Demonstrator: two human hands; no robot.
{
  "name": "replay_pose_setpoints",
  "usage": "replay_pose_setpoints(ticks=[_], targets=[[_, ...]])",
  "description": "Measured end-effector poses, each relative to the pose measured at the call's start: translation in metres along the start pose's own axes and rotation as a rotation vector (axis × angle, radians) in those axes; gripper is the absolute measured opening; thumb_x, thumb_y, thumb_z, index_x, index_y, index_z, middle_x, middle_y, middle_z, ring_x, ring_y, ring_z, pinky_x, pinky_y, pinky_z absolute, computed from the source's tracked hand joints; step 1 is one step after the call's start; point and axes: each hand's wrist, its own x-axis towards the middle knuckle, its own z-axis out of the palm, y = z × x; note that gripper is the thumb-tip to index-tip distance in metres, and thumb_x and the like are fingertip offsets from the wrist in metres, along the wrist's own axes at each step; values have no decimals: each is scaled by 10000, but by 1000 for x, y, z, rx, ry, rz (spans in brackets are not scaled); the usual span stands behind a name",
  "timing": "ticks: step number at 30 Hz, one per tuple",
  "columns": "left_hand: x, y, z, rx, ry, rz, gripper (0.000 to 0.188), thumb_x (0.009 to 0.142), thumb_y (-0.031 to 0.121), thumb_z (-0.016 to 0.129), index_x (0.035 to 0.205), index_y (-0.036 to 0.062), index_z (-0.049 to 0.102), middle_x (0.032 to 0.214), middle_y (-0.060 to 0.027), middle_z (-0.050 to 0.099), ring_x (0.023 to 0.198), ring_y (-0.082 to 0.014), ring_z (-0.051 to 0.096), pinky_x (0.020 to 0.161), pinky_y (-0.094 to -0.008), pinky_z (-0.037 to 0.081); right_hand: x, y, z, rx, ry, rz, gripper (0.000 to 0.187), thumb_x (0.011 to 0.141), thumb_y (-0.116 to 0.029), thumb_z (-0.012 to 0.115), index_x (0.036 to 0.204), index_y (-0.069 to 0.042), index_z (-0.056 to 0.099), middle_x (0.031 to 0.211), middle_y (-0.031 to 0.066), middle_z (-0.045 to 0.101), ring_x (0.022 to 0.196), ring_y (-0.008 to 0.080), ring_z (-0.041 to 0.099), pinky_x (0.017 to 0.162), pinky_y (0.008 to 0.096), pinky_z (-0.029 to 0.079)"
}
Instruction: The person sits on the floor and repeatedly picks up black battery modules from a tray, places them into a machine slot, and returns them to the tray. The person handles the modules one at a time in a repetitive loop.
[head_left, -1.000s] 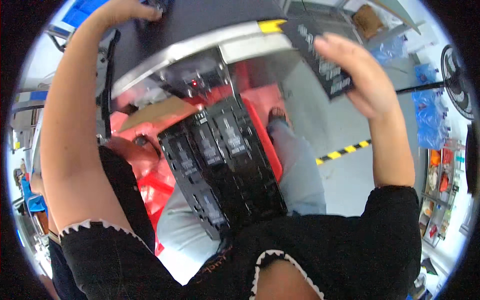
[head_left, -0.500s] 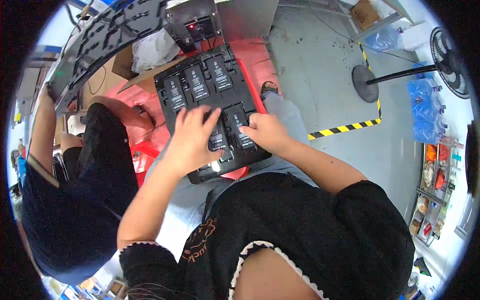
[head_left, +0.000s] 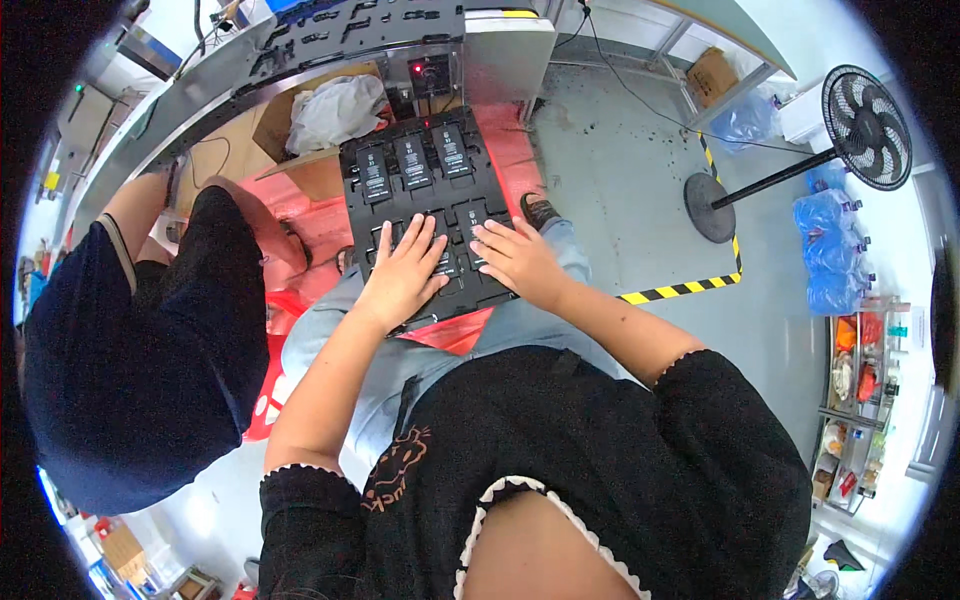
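A black tray [head_left: 488,180] rests over my knees, with flat black batteries lying in its shaped slots. Three of them, including the middle battery [head_left: 413,162], show fully in the far row. My left hand [head_left: 403,275] lies flat with spread fingers over the near row's left and middle part, covering most of what sits there. Stretched out beside it, my right hand [head_left: 525,262] has its fingertips on the near right battery [head_left: 469,218], which is partly hidden. Neither hand grips anything.
A co-worker [head_left: 150,330] sits close on my left. Beyond the tray stand a long machine with a black slotted plate [head_left: 350,40] and a cardboard box holding a white plastic bag [head_left: 335,112]. A pedestal fan [head_left: 865,125] and large blue bottles [head_left: 832,250] are at right.
My left hand has come down flat onto the tray. My right hand has uncurled from the tray's right side and spread over the near right battery. The view has shifted.
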Motion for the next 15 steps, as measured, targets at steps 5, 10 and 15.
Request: replay_pose_setpoints(ticks=[5,10,15], targets=[[-4,8,15,35,30,-85,438,888,217,604,1304,93,549,1474,-149,407,1384,-306,366,1143,-581,182,4,-5,-14,-49,-101,27,436,826,-293,682,1220,-120,615,1293,77,564,1294,315,443,1025,572,339],[-6,-24,4,-36,137,-313,511,892,210,598,1378,106,479,1519,-140,332,1412,-307,313,1131,-586,217,78,37,-81,-55,195,62,581,788,-231,709,1336,-159,528,1428,182,418,1327,377,399,1055,578,320],[-4,-71,24,81,60,-447,559,979,300,467,1472,70,336,1586,-116,206,1473,-289,173,1136,-604,182,166,111,-123,-354,340,147,697,795,-125,673,1438,-157,407,1460,187,380,1355,374,367,1076,567,309]])
